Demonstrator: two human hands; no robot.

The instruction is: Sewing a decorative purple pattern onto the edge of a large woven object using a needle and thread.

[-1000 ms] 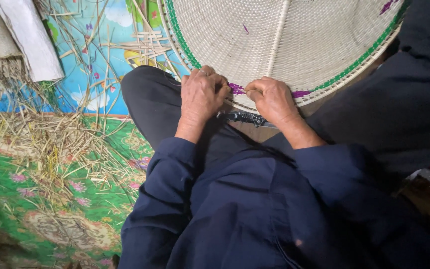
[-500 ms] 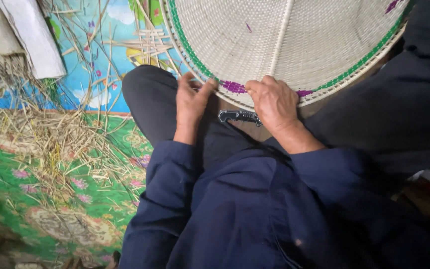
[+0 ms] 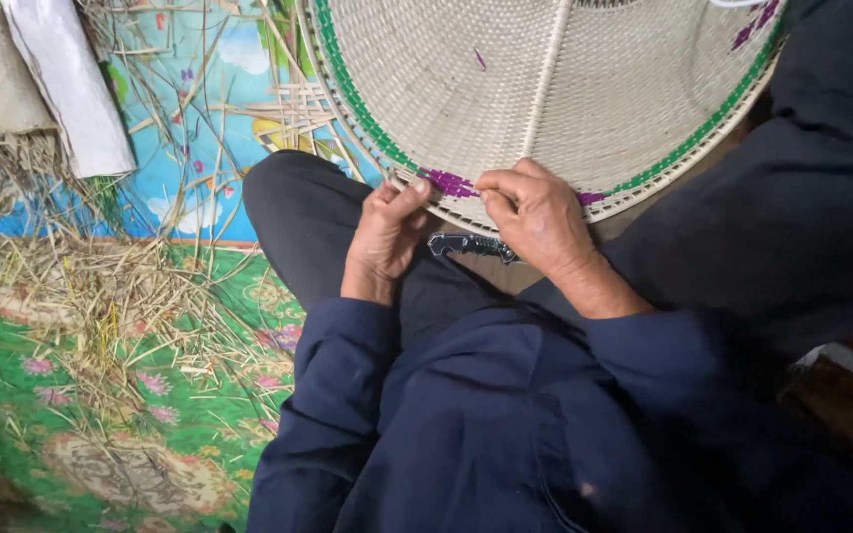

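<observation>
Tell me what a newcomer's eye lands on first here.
First, the big round woven mat at top centre, pale straw with a green and purple band near its rim, resting over the person's lap. Next, the left hand and right hand pinching that rim at the purple patch, with a small dark metal tool lying on the lap between them. On the left, loose straw litters a bright green and blue floor cloth.

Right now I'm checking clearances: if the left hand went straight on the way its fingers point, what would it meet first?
The left hand points up toward the woven basket's rim, which its fingertips already seem to touch beside the purple band.
</observation>
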